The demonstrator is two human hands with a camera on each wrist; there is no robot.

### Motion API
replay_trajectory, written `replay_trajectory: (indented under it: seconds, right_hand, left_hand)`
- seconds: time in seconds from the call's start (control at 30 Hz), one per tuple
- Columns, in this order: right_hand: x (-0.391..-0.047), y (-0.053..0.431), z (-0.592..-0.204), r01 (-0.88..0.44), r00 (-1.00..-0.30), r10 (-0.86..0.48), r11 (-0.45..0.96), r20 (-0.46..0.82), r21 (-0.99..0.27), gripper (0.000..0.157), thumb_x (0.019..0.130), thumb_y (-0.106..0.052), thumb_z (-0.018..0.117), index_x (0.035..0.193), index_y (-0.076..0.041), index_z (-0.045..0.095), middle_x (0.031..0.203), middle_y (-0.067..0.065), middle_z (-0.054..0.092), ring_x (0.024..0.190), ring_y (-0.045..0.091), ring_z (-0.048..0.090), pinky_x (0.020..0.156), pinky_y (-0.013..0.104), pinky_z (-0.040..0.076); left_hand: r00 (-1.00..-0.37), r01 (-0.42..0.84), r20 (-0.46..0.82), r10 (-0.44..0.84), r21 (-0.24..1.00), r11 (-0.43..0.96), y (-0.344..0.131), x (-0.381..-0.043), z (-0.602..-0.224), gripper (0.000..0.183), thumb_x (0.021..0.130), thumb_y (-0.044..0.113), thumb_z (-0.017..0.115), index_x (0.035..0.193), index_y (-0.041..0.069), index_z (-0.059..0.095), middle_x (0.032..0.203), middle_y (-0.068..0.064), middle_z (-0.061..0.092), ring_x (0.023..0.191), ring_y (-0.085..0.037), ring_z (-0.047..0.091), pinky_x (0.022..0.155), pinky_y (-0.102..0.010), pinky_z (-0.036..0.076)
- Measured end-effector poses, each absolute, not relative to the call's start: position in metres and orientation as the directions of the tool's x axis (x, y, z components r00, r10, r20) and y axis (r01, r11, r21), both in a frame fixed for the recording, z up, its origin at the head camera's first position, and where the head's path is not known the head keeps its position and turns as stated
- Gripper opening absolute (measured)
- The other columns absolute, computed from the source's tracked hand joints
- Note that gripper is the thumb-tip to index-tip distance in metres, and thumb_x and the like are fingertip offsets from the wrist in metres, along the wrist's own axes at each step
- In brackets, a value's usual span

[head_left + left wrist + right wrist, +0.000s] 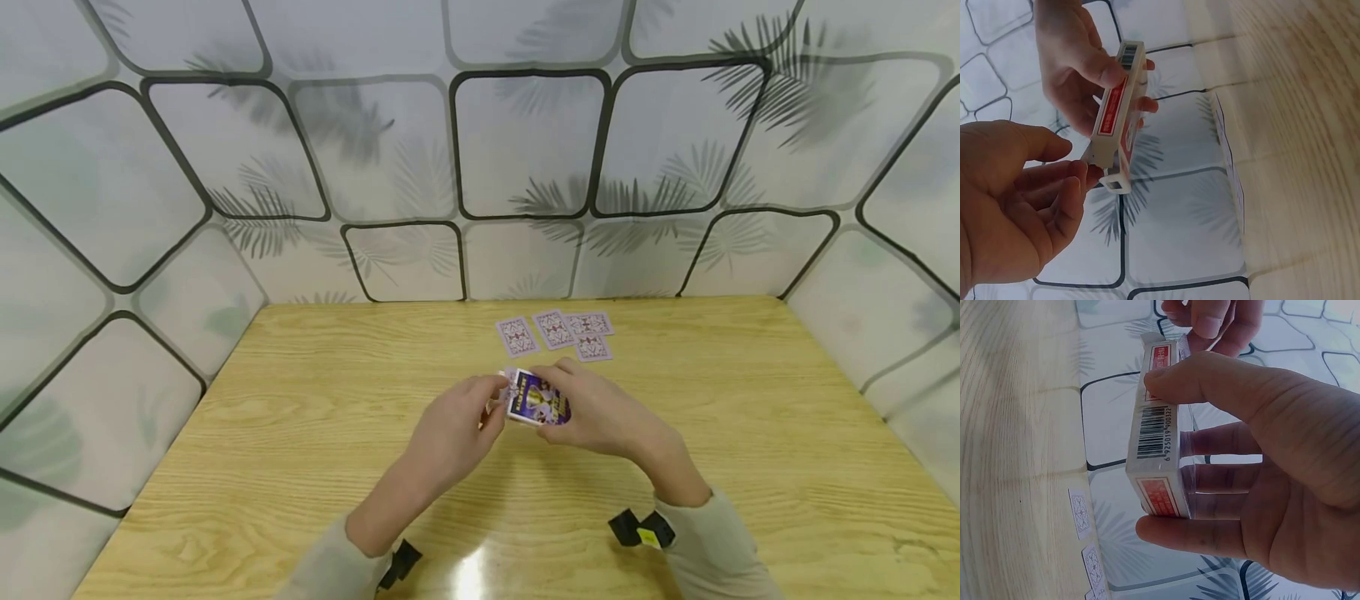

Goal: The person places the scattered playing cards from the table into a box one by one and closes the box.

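My right hand grips a playing-card box by its sides, above the table. The box has a purple printed face; its white edge with barcode and red panel shows in the wrist views. Its end toward my left hand is open, with a flap sticking out. A patterned playing card pokes out at that end. My left hand pinches at this card with curled fingers; the exact contact is partly hidden. Several playing cards lie face down on the table behind the box.
The wooden table stretches out on both sides of my hands. A patterned cloth wall stands along its back and sides. Black wrist devices sit at both sleeves.
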State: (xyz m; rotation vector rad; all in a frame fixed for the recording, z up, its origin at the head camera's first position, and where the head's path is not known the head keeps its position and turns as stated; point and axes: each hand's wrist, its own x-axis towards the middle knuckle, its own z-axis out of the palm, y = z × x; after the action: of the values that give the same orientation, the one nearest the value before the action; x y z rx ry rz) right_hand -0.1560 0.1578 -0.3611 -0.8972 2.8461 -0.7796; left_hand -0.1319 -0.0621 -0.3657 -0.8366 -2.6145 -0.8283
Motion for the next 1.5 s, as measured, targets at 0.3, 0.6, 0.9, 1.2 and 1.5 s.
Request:
replay_trajectory:
  seconds: [0.3,0.6,0.9,1.2,1.5]
  right_hand:
    - [-0.156,0.157,-0.363,-0.524,-0.827,-0.555,0.704,0.089,-0.479,0.068,0.082,-0.022,0.081,0.14,-0.002,0.052,0.114,0.008,0.058,0.086,0.011,0.054,0.068,0.022,0.049]
    - [-0.156,0.159,-0.363,-0.551,-0.817,-0.558,0.678,0.146,-0.487,0.069,0.081,-0.019,0.081,0.141,-0.001,0.051,0.115,0.01,0.058,0.085,0.011,0.053,0.066,0.021,0.049]
    - [-0.156,0.158,-0.363,-0.572,-0.814,-0.533,0.67,0.229,-0.473,0.069,0.081,-0.024,0.081,0.141,-0.005,0.052,0.111,0.007,0.056,0.083,0.013,0.051,0.063,0.02,0.048]
    - [-0.159,0.156,-0.36,-0.529,-0.849,-0.434,0.68,0.302,-0.509,0.07,0.083,-0.022,0.08,0.142,0.0,0.05,0.125,0.016,0.058,0.089,0.017,0.054,0.068,0.025,0.048]
    - [-0.156,0.142,-0.363,-0.535,-0.838,-0.303,0.624,0.454,-0.57,0.071,0.078,-0.019,0.084,0.135,0.004,0.05,0.118,0.016,0.058,0.094,0.022,0.055,0.071,0.029,0.051]
  left_hand:
    - [-0.741,0.661,0.42,0.525,0.315,0.681,-0.054,-0.127,-0.37,0.031,0.091,0.009,0.069,0.121,0.003,0.062,0.096,-0.011,0.071,0.065,-0.013,0.062,0.053,-0.014,0.046]
    - [-0.702,0.678,0.476,0.53,0.219,0.702,-0.049,-0.122,-0.373,0.033,0.09,0.012,0.071,0.121,0.005,0.062,0.102,-0.014,0.072,0.08,-0.02,0.07,0.059,-0.024,0.056]
    - [-0.689,0.662,0.544,0.479,0.201,0.722,-0.05,-0.12,-0.37,0.035,0.088,0.011,0.071,0.122,0.005,0.063,0.112,-0.013,0.068,0.093,-0.022,0.069,0.063,-0.026,0.058]
    - [-0.766,0.584,0.492,0.415,0.261,0.768,-0.049,-0.108,-0.362,0.031,0.093,0.016,0.067,0.121,0.002,0.063,0.096,-0.01,0.067,0.072,-0.016,0.063,0.056,-0.023,0.053]
    - [-0.891,0.449,0.243,0.384,0.602,0.661,-0.044,-0.104,-0.357,0.06,0.105,0.03,0.048,0.149,-0.008,0.033,0.14,-0.026,0.052,0.112,-0.033,0.064,0.092,-0.044,0.054]
